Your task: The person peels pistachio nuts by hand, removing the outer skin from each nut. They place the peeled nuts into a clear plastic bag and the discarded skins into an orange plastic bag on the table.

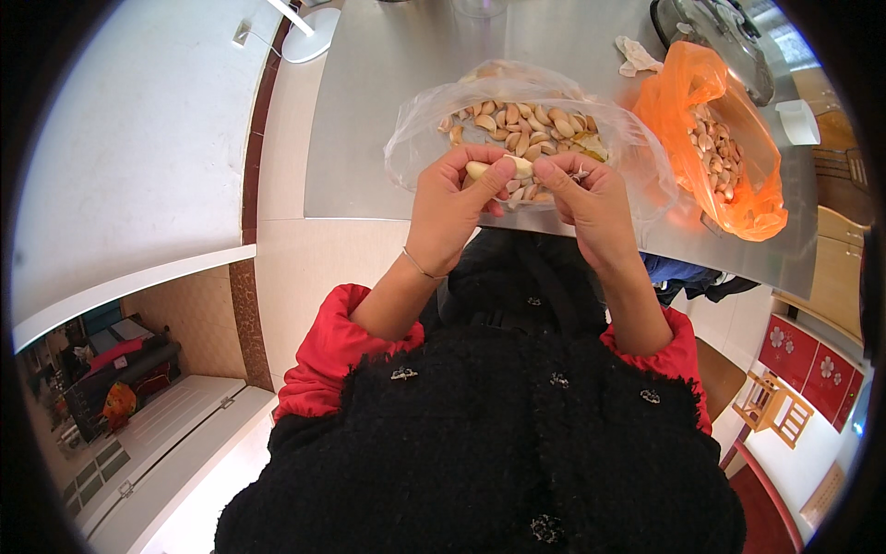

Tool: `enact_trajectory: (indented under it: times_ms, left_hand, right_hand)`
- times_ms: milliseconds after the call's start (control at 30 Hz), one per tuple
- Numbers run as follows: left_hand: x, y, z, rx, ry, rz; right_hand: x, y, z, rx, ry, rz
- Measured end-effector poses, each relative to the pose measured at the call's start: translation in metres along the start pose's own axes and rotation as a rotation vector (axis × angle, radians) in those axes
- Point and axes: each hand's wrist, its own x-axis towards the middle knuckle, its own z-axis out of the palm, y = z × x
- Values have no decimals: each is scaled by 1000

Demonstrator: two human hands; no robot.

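Both hands meet over a clear plastic bag [415, 131] that lies spread at the near edge of a metal table. My left hand [460, 201] holds pale, peeled garlic cloves [518, 167] between thumb and fingers. The thumb and fingertips of my right hand [585, 201] pinch the right end of one clove, and a bit of dry skin [579, 174] shows by its curled fingers. Many unpeeled garlic cloves [536, 128] lie on the bag behind and beneath the hands. Part of the pile is hidden by the fingers.
An orange plastic bag [754, 215] with more garlic cloves [720, 156] stands open at the right. Behind it are a crumpled tissue [637, 57], a lidded pan [720, 41] and a white cup [798, 122]. A white lamp base [311, 36] is at the upper left.
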Motion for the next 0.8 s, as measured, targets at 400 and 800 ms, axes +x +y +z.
enact_trajectory:
  times_ms: [400, 800]
  left_hand:
    - [2, -2, -6, -93, -47, -95]
    - [0, 4, -9, -5, -33, -51]
  right_hand:
    - [-2, 6, 4, -208, 46, -244]
    - [-3, -4, 4, -296, -78, -193]
